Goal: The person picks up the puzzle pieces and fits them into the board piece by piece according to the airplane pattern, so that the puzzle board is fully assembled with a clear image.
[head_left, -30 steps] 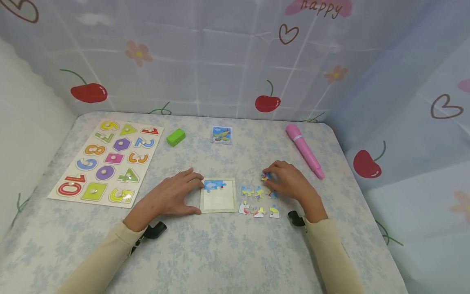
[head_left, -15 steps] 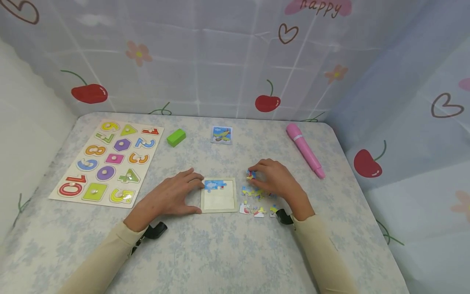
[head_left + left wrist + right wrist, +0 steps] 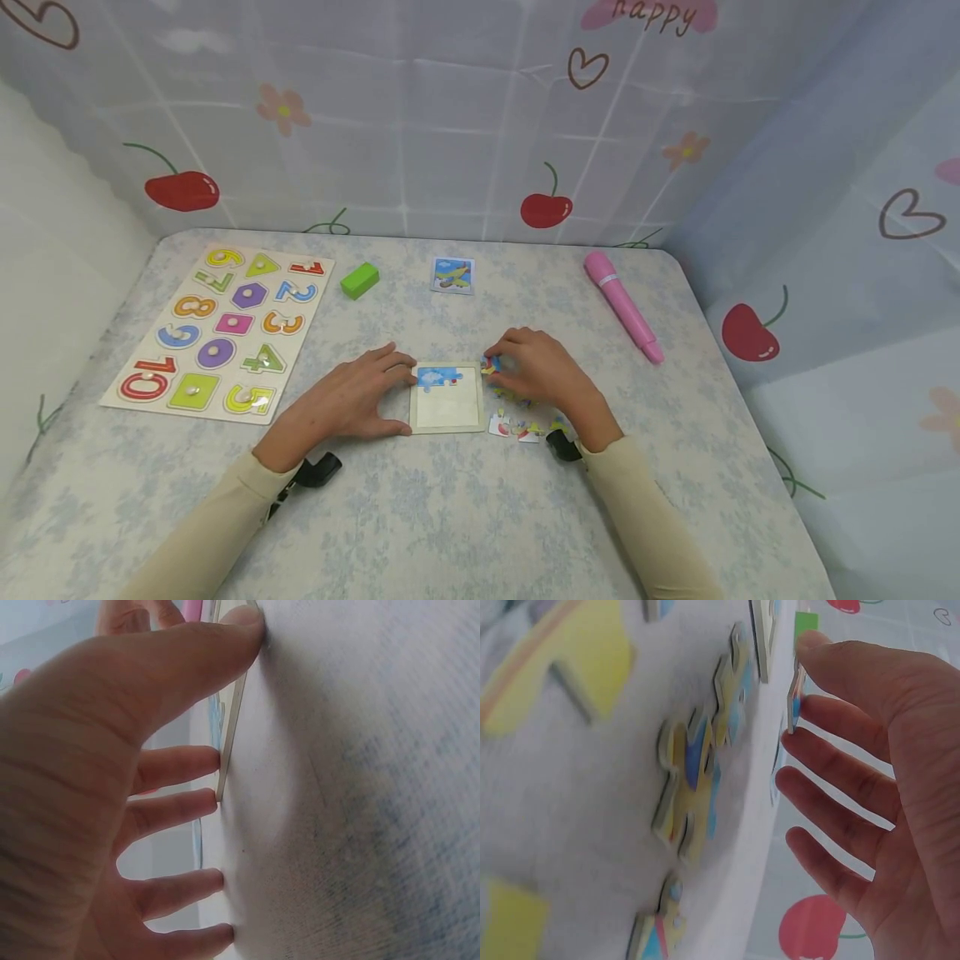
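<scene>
A pale square puzzle tray (image 3: 450, 412) lies on the table, with joined blue sky pieces (image 3: 437, 377) along its far edge. My left hand (image 3: 352, 396) rests at the tray's left side, fingers spread. In the left wrist view, its thumb and two fingertips touch the tray's edge (image 3: 231, 735). Between thumb and fingers, my right hand (image 3: 547, 375) pinches a blue, red and yellow puzzle piece (image 3: 491, 365), right at the tray's upper right corner. The right wrist view shows this piece edge-on, raised off the table. Loose puzzle pieces (image 3: 528, 432) lie below the right hand, which partly hides them.
Toward the back stand a small airplane picture card (image 3: 453, 276) and a green block (image 3: 360, 281). A number and shape board (image 3: 247, 358) lies at the left. At the right is a pink stick-shaped thing (image 3: 622, 308). A patterned curtain (image 3: 450, 125) hangs behind the table.
My right hand has carried the pinched puzzle piece leftward, from above the loose pieces to the tray's upper right corner. The left hand and tray have stayed in place.
</scene>
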Demonstrator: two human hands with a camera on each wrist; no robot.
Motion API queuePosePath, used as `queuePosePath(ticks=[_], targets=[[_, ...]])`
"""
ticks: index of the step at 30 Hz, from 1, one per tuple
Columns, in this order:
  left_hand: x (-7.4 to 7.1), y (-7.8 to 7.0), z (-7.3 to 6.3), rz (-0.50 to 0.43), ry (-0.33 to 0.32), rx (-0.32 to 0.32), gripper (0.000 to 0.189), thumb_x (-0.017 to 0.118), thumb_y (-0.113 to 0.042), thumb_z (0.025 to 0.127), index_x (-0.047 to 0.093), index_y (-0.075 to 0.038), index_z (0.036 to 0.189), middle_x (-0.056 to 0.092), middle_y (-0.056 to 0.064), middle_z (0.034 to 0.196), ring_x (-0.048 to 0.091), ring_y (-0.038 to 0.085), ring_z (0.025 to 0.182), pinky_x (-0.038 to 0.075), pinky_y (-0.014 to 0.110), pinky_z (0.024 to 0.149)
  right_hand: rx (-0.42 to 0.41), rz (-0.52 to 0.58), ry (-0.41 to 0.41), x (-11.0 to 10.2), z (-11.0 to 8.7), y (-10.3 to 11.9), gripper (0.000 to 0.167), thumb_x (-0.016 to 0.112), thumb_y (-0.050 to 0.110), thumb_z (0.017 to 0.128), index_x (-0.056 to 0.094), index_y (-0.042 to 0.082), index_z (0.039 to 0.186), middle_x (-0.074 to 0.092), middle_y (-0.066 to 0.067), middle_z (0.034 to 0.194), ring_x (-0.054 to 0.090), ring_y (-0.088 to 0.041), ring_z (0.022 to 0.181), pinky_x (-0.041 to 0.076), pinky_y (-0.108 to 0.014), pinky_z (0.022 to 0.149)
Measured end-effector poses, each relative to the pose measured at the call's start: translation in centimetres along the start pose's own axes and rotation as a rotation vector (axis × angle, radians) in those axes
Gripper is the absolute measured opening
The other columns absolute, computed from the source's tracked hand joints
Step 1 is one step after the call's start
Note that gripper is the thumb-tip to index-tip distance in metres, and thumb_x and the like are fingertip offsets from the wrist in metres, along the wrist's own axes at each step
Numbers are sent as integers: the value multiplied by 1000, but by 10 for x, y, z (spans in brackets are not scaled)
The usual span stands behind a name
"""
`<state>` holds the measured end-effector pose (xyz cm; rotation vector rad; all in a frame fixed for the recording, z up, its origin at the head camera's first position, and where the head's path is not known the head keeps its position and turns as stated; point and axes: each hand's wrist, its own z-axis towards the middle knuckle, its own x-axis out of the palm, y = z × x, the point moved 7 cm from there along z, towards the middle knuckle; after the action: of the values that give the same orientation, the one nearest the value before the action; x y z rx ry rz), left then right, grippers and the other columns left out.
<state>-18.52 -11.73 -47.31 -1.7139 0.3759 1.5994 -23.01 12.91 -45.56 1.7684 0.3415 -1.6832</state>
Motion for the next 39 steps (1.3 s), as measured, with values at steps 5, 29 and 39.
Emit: queuePosePath(ticks=[5, 29, 39], targets=[[0, 0, 0, -3, 1, -1, 70, 91, -58, 82, 72, -13, 133, 61, 9, 150, 46, 46, 150, 55, 61, 105, -43, 5, -7, 3, 5, 10, 35, 87, 36, 93, 82, 16, 121, 73, 0, 114, 68, -20, 103, 58, -41, 89], [0, 2, 2, -20, 18, -22, 70, 90, -59, 82, 72, -15, 133, 59, 6, 150, 44, 44, 152, 58, 61, 97, -82, -49, -5, 18, 16, 32, 34, 87, 39, 93, 82, 16, 118, 70, 0, 112, 67, -20, 102, 57, -43, 93], [0, 2, 1, -21, 24, -29, 70, 90, -59, 82, 72, -15, 133, 59, 6, 151, 44, 44, 152, 59, 62, 96, -86, -34, 4, 22, 16, 33, 33, 87, 40, 93, 82, 18, 117, 70, 1, 111, 66, -19, 100, 57, -41, 91]])
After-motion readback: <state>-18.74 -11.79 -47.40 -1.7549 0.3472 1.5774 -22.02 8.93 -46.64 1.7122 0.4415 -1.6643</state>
